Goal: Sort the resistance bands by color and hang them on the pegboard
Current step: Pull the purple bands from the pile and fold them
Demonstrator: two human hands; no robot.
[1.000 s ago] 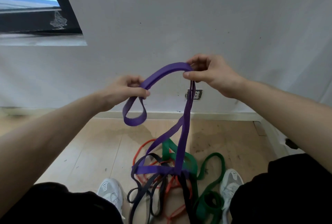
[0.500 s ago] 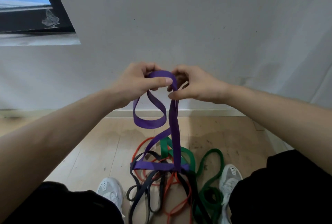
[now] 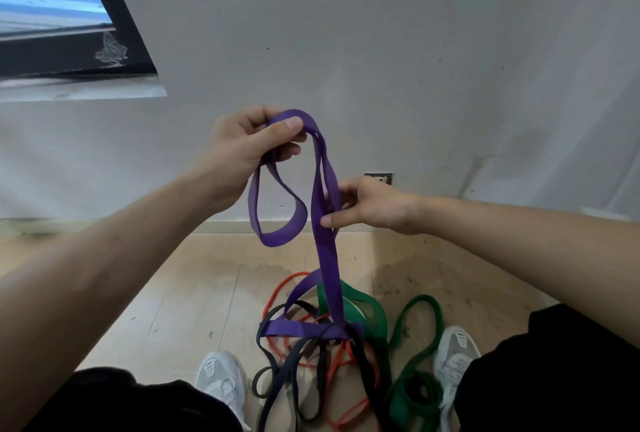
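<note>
My left hand (image 3: 242, 151) is raised in front of the grey wall (image 3: 415, 68), and its grip is clenched on the top bend of the purple band (image 3: 327, 258), thumb pressed on the front of the strap and fingers curled behind it. A short loop of that band hangs just below this hand. Beside the loop, two strands drop side by side toward the floor (image 3: 194, 293).

My right hand (image 3: 374, 206) sits lower and to the right, its grip grasping those hanging strands: the thumb lies across the front and the fingers reach round behind. How tightly it squeezes I cannot tell.

The band's lower end lies flat across the pile between my feet, on top of the dark bands (image 3: 367, 376) and the orange bands (image 3: 339, 364). The green bands (image 3: 375, 314) lie in the same heap, spreading toward my right shoe (image 3: 453, 352). My left shoe (image 3: 221, 383) stands just beside the dark straps. A wall socket (image 3: 379, 177) shows behind my right fingers.
</note>
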